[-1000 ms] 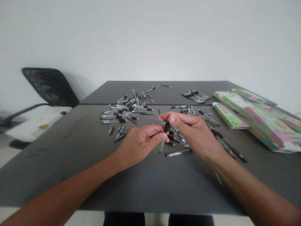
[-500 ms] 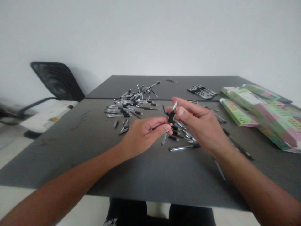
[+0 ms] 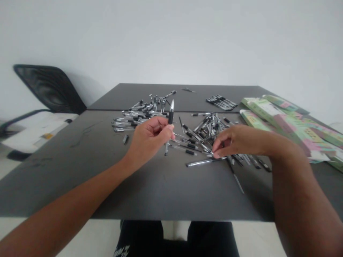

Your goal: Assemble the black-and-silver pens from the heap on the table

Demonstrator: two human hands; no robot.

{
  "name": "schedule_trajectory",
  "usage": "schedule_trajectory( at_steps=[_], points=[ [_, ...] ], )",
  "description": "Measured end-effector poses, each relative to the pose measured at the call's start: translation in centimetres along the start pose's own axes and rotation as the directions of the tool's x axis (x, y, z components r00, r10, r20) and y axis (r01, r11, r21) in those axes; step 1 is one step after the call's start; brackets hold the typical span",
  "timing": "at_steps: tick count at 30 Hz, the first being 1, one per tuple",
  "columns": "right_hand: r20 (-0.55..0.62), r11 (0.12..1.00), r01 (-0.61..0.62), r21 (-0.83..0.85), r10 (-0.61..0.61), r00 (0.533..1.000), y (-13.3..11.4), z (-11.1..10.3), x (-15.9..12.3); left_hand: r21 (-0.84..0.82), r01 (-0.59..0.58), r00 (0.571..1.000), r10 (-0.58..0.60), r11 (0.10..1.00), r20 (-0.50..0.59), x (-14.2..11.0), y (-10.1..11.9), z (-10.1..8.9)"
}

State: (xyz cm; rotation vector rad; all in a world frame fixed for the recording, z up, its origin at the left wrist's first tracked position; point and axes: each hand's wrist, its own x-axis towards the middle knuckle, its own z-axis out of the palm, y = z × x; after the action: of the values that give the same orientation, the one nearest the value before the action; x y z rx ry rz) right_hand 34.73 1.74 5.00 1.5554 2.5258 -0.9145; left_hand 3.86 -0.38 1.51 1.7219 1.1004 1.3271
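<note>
A pen (image 3: 170, 113) with a silver tip, black grip and clear barrel stands nearly upright, tip up, between the thumb and fingers of my left hand (image 3: 152, 137). My right hand (image 3: 230, 141) reaches down into the heap of loose pen parts (image 3: 207, 128). Its thumb and fingertips are pinched together at the heap's near edge, and what lies between them is too small to make out. Just below those fingertips a clear pen barrel (image 3: 205, 162) lies on the table. A thin refill (image 3: 237, 180) lies nearer to me.
Another pile of pens (image 3: 128, 121) spreads over the left middle of the dark table (image 3: 150, 192). A neat row of pens (image 3: 221, 102) lies at the back. Green and pink boxes (image 3: 284, 121) are stacked on the right. A black mesh chair (image 3: 50, 87) stands at the left.
My right hand has let go of the pen and moved down and right to the heap. My left hand has shifted left, still holding the pen. The view has turned slightly right.
</note>
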Motion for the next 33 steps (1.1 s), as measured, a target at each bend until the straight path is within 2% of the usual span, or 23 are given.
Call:
schedule_trajectory(
  at_steps=[3,10,20,27,33],
  points=[
    [0.085,1.000,-0.003,0.007,0.002,0.996,-0.1,0.3,-0.1,-0.008,0.012,1.000,-0.012,1.000,-0.012,0.0,0.1,0.0],
    [0.079,1.000,-0.013,-0.014,0.014,0.997,0.4,1.3,0.8,-0.069,0.039,0.999,-0.037,0.997,0.032,-0.2,-0.1,0.2],
    [0.160,0.998,-0.023,-0.053,0.031,0.987,0.6,1.6,1.1,-0.007,0.026,0.995,-0.025,1.000,0.101,-0.5,-0.3,0.2],
    [0.180,0.996,-0.026,-0.090,0.042,0.983,0.2,1.7,1.2,-0.016,0.009,0.994,-0.007,1.000,0.106,-0.6,-0.5,0.4],
    [0.158,0.995,-0.038,-0.091,0.052,0.986,-0.5,1.6,0.9,0.011,-0.020,0.998,0.019,1.000,0.066,-0.6,-0.1,0.5]
  ],
)
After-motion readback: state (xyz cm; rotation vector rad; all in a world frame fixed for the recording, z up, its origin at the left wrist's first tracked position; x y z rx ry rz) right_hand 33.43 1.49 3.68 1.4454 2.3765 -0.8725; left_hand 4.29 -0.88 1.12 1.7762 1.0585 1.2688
